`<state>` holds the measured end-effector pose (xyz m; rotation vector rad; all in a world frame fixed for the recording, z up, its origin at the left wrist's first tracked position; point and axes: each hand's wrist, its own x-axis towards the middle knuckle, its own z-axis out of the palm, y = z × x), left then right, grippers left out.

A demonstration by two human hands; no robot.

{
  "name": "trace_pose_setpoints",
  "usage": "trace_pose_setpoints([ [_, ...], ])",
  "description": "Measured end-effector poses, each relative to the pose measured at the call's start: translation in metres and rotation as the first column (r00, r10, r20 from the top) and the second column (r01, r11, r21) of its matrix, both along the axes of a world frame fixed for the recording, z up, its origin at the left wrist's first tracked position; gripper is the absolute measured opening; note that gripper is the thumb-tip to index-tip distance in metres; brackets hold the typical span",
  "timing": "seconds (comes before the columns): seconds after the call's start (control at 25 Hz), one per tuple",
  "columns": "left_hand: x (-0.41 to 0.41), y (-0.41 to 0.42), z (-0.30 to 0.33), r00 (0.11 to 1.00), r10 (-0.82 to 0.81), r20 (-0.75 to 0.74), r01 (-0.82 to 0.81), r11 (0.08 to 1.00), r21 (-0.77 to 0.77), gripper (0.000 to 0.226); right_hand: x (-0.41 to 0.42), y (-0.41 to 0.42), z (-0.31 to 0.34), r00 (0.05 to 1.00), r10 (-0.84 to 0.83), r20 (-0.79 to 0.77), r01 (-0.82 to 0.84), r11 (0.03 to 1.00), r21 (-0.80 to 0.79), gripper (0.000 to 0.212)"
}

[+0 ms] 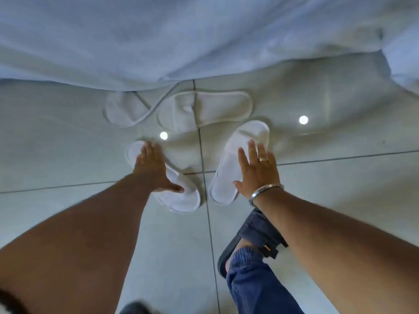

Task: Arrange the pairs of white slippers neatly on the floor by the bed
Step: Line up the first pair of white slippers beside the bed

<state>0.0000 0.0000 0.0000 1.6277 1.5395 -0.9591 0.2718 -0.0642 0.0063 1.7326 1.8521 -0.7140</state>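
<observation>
Slippers counted: four, white, all on the tiled floor (340,200) near the bed sheet's (204,41) hem. Your left hand (150,171) lies flat, fingers spread, on the near-left slipper (179,198); your right hand (257,171) lies likewise on the near-right slipper (229,186). Nothing is gripped. These two splay apart; slide them parallel, toes level. Behind, the far-left slipper (122,109) overlaps the far-right slipper (215,107), which lies crosswise.

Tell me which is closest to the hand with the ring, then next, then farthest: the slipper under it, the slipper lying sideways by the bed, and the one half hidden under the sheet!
From the right hand:
1. Slipper under it, touching the palm.
2. Sideways slipper, just beyond, near the bed.
3. Half-hidden slipper, far left, under the bed sheet.
</observation>
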Motion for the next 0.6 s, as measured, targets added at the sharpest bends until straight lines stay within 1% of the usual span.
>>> trace_pose_setpoints([
  [0.08,0.010,-0.007,-0.021,0.995,0.100,-0.023,-0.100,0.995,0.016,0.176,0.003,0.002,-0.026,0.995,-0.064,-0.071,0.070,0.994,0.078,0.101],
  [0.12,0.011,-0.012,-0.025,0.990,0.140,-0.027,-0.138,0.990,0.040,0.178,0.003,0.003,-0.038,0.991,-0.087,-0.099,0.098,0.989,0.114,0.104],
  [0.2,0.008,-0.022,-0.030,0.985,0.173,0.023,-0.174,0.982,0.076,0.177,-0.001,0.001,-0.055,0.988,-0.084,-0.131,0.105,0.981,0.161,0.116],
  [0.28,0.001,-0.022,-0.034,0.985,0.166,0.044,-0.167,0.985,0.036,0.175,0.000,-0.007,-0.064,0.993,-0.046,-0.113,0.064,0.985,0.158,0.127],
  [0.36,-0.003,-0.020,-0.035,0.990,0.132,0.057,-0.131,0.991,-0.022,0.172,0.005,-0.011,-0.067,0.996,-0.025,-0.090,0.036,0.991,0.129,0.132],
  [0.44,-0.008,-0.017,-0.031,0.994,0.087,0.072,-0.082,0.994,-0.071,0.169,0.005,-0.011,-0.070,0.996,-0.028,-0.081,0.039,0.989,0.140,0.135],
  [0.6,-0.016,-0.018,-0.035,0.991,0.068,0.113,-0.061,0.996,-0.065,0.169,-0.003,-0.012,-0.065,0.997,-0.058,-0.059,0.067,0.984,0.168,0.133],
])
